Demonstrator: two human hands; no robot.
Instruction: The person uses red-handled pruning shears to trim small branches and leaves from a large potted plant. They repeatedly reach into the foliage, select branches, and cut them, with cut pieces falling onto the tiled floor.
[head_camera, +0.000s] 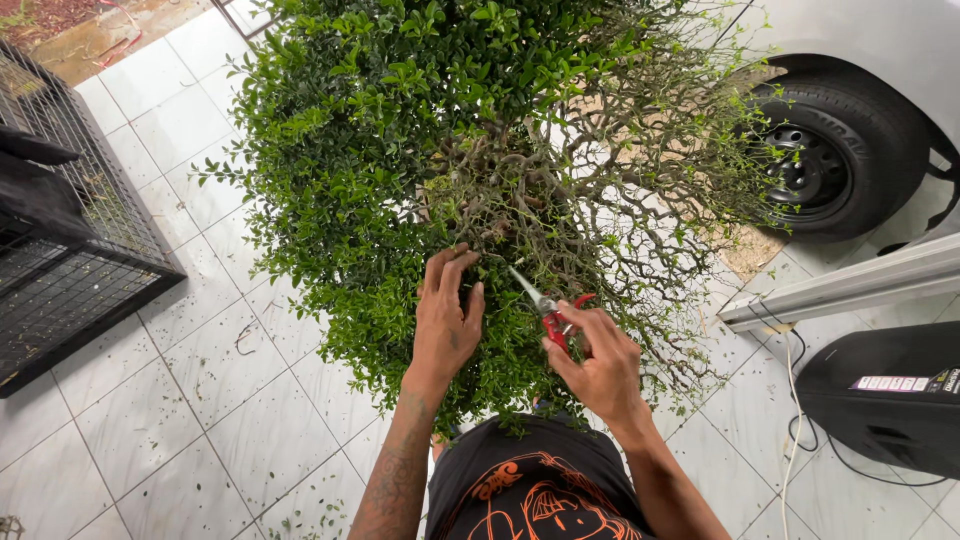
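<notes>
While the left hand (445, 320) presses flat, fingers together, into the leafy shrub (420, 150) straight ahead, the right hand (600, 365) grips red-handled pruning shears (545, 308), blades pointing at bare twigs.

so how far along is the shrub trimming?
Roughly halfway, by the look of it. Done: the right side of the shrub is down to bare twigs, and clippings dot the tile floor. In hand: the right hand holds red-handled snips at the centre while the left hand rests on foliage. Left: the dense green left side.
</notes>
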